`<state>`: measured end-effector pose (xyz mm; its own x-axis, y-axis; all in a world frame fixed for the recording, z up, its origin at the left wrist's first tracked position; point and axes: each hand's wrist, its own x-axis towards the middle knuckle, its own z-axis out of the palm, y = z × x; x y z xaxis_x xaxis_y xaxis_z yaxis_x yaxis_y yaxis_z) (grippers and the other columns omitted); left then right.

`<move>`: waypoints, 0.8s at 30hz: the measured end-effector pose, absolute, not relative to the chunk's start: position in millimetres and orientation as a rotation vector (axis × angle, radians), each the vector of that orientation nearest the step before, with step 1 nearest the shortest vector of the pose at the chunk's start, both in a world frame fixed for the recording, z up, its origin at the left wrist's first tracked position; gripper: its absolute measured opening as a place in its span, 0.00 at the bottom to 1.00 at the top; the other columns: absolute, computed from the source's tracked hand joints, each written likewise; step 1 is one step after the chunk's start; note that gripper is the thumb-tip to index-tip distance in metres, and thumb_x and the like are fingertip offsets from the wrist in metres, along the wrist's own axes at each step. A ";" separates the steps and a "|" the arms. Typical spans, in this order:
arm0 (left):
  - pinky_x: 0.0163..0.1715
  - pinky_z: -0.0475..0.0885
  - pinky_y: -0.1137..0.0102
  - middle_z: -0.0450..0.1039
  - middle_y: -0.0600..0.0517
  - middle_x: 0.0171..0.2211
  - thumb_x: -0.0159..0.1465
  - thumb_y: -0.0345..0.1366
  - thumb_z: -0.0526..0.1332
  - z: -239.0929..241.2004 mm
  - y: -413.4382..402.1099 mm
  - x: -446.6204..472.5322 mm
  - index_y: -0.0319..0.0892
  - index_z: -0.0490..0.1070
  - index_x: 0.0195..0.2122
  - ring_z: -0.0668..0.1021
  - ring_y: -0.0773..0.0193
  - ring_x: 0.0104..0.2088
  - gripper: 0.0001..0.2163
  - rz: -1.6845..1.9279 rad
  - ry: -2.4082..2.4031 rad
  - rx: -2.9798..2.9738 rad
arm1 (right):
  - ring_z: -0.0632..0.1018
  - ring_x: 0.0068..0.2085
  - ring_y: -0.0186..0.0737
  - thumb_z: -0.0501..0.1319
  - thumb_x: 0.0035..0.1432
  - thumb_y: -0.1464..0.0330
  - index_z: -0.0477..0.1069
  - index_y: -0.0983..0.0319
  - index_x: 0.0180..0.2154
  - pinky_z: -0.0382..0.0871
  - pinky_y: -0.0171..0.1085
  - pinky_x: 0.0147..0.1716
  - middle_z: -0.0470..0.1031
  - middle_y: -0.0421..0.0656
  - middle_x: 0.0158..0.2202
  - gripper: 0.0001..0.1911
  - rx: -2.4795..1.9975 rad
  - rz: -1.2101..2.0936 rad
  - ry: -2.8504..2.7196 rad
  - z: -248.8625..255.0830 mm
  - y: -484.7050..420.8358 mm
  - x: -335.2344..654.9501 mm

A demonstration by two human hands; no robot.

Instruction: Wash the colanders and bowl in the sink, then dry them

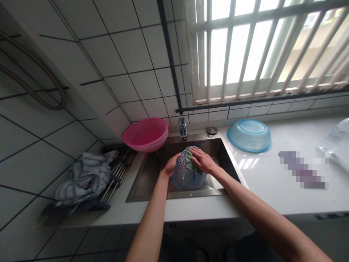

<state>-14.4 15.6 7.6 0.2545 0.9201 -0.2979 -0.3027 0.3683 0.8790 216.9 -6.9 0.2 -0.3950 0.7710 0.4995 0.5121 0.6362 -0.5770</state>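
- The left hand [171,166] grips the left side of a blue perforated basket [188,179], its fingers partly hidden.
- The right hand [202,159] lies over a green cloth [190,162], holding it against the basket, fingers nearly straight and pointing left.
- The left forearm crosses the sink's front edge left of its middle; the right slants in over the front right corner.
- The basket is tilted above the sink [196,193], midway between its side edges.
- A faucet [182,129] stands at the sink's back edge.
- A pink basin [147,135] covers the back left corner.
- On the counter [269,178], an upturned blue basin [249,135] sits beside the sink's back right corner.
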 end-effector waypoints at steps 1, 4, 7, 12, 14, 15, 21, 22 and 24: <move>0.52 0.77 0.63 0.87 0.47 0.41 0.66 0.40 0.71 6.8 15.8 -15.0 0.38 0.83 0.45 0.85 0.59 0.40 0.11 0.972 0.947 0.803 | 0.67 0.74 0.53 0.57 0.77 0.59 0.68 0.58 0.72 0.59 0.58 0.76 0.70 0.49 0.72 0.27 -0.936 0.397 -2.127 2.3 -11.8 211.4; 0.51 0.77 0.64 0.86 0.47 0.42 0.66 0.40 0.72 5.3 14.8 -17.8 0.38 0.83 0.45 0.85 0.59 0.41 0.12 0.968 0.918 0.812 | 0.64 0.76 0.54 0.61 0.75 0.59 0.68 0.55 0.72 0.56 0.59 0.77 0.69 0.46 0.73 0.28 -0.795 0.349 -2.235 6.5 -18.8 201.8; 0.50 0.77 0.63 0.86 0.45 0.39 0.67 0.43 0.72 5.4 12.2 -19.2 0.37 0.83 0.45 0.85 0.57 0.39 0.13 0.898 0.910 0.842 | 0.65 0.75 0.52 0.60 0.75 0.55 0.70 0.53 0.71 0.55 0.58 0.77 0.71 0.45 0.72 0.27 -0.902 0.353 -2.194 0.4 -9.3 210.1; 0.45 0.79 0.62 0.86 0.42 0.38 0.67 0.45 0.73 9.5 8.4 -17.9 0.35 0.83 0.43 0.85 0.55 0.37 0.15 0.810 0.917 0.939 | 0.67 0.74 0.57 0.60 0.74 0.51 0.76 0.55 0.65 0.59 0.62 0.74 0.72 0.51 0.70 0.25 -1.292 0.420 -1.879 -23.3 10.0 230.0; 0.45 0.79 0.62 0.86 0.42 0.38 0.67 0.46 0.73 11.2 7.8 -17.9 0.35 0.84 0.45 0.85 0.55 0.37 0.16 0.816 0.922 0.972 | 0.69 0.72 0.58 0.62 0.72 0.51 0.76 0.56 0.65 0.63 0.62 0.72 0.70 0.53 0.71 0.27 -1.329 0.416 -1.823 -26.0 9.9 229.8; 0.45 0.79 0.62 0.86 0.42 0.39 0.66 0.46 0.74 11.7 7.7 -18.0 0.35 0.84 0.45 0.85 0.55 0.38 0.17 0.819 0.924 0.987 | 0.71 0.71 0.59 0.63 0.72 0.51 0.76 0.56 0.65 0.65 0.61 0.71 0.70 0.53 0.71 0.27 -1.339 0.404 -1.810 -25.0 8.4 228.0; 0.44 0.78 0.64 0.86 0.45 0.38 0.65 0.47 0.75 8.6 13.0 -14.3 0.37 0.84 0.43 0.84 0.58 0.36 0.16 0.909 0.976 0.913 | 0.74 0.69 0.54 0.58 0.76 0.62 0.77 0.57 0.64 0.67 0.56 0.70 0.77 0.50 0.66 0.20 -1.149 0.387 -2.027 -3.2 -10.3 206.1; 0.43 0.77 0.65 0.86 0.45 0.37 0.65 0.47 0.75 7.6 14.4 -13.8 0.37 0.84 0.42 0.83 0.59 0.35 0.16 0.929 0.990 0.892 | 0.71 0.71 0.54 0.58 0.76 0.64 0.77 0.54 0.64 0.64 0.57 0.72 0.76 0.47 0.67 0.20 -1.069 0.378 -2.093 0.2 -14.6 201.9; 0.40 0.76 0.67 0.85 0.46 0.34 0.64 0.48 0.75 5.9 16.6 -14.0 0.37 0.83 0.40 0.83 0.59 0.34 0.17 0.962 1.024 0.885 | 0.67 0.74 0.54 0.59 0.75 0.66 0.78 0.50 0.63 0.59 0.62 0.74 0.76 0.42 0.68 0.20 -0.910 0.354 -2.224 5.5 -22.5 194.8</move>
